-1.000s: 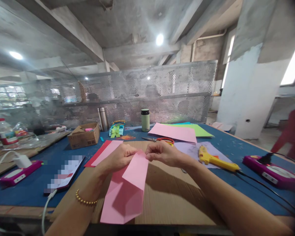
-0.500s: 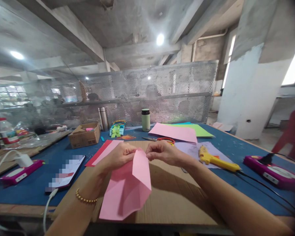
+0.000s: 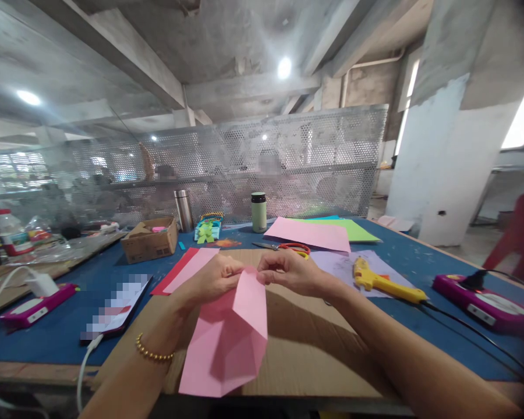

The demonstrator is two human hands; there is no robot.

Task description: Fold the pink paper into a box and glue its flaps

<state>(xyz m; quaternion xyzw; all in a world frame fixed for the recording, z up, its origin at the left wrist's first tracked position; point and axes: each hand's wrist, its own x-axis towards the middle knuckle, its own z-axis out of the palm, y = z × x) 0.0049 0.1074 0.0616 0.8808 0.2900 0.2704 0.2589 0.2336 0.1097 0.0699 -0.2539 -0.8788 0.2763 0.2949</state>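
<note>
A creased sheet of pink paper (image 3: pixel 227 343) hangs over the cardboard (image 3: pixel 314 349), its lower end spread toward me. My left hand (image 3: pixel 216 279) pinches its top edge from the left side. Close by on the right, my right hand (image 3: pixel 290 272) has its thumb and fingertips closed on the same top corner. The fold there is partly covered by my fingers. Just beyond my right hand lie scissors (image 3: pixel 294 248) with red and yellow handles. Past my left hand, red paper (image 3: pixel 168 278) lies under a pink strip (image 3: pixel 196 267).
A yellow glue gun (image 3: pixel 388 285) rests on lilac paper at right, its cord running to a purple power strip (image 3: pixel 484 302). A phone (image 3: pixel 122 308), cardboard box (image 3: pixel 151 244), steel flask (image 3: pixel 183 210) and green cup (image 3: pixel 258 214) stand or lie around. Pink and green sheets (image 3: pixel 310 234) lie behind.
My right hand has come slightly left and its fingertips now meet the paper's top corner. The pink paper's lower end has shifted a little.
</note>
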